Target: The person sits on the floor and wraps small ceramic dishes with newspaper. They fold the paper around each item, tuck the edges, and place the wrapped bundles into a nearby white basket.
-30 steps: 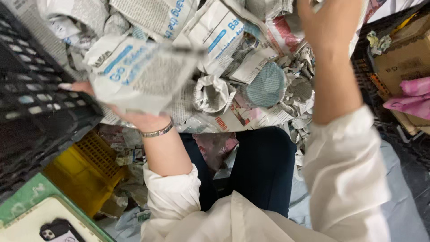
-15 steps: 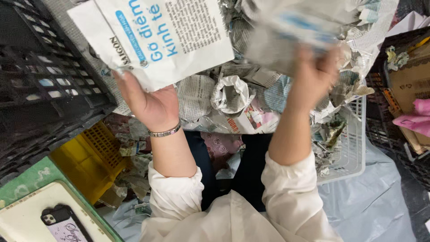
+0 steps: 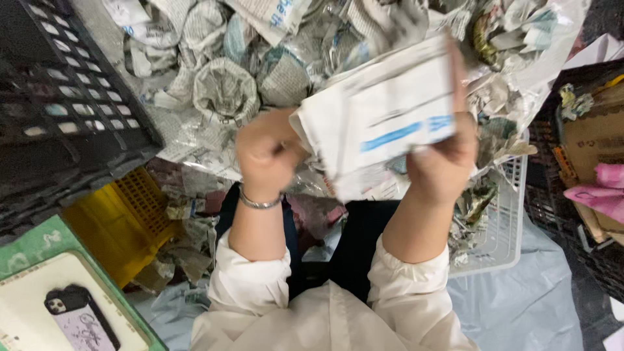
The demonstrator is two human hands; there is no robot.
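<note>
Newspaper [image 3: 390,123] between both hands [image 3: 354,159]

Matt, creased newsprint sheet [image 3: 383,123]; crumpled paper wads [image 3: 224,88]; black plastic lattice crate [image 3: 58,110]; shiny metal bracelet [image 3: 259,201]; white plastic basket [image 3: 504,221].

A black plastic crate [image 3: 58,110] stood beside a yellow one [image 3: 120,221], and crumpled newspaper [image 3: 224,91] covered the space ahead. Pale blue sheeting [image 3: 520,305] lay over the floor by a white wire basket [image 3: 507,227]; cardboard [image 3: 595,140] sat further off.
</note>
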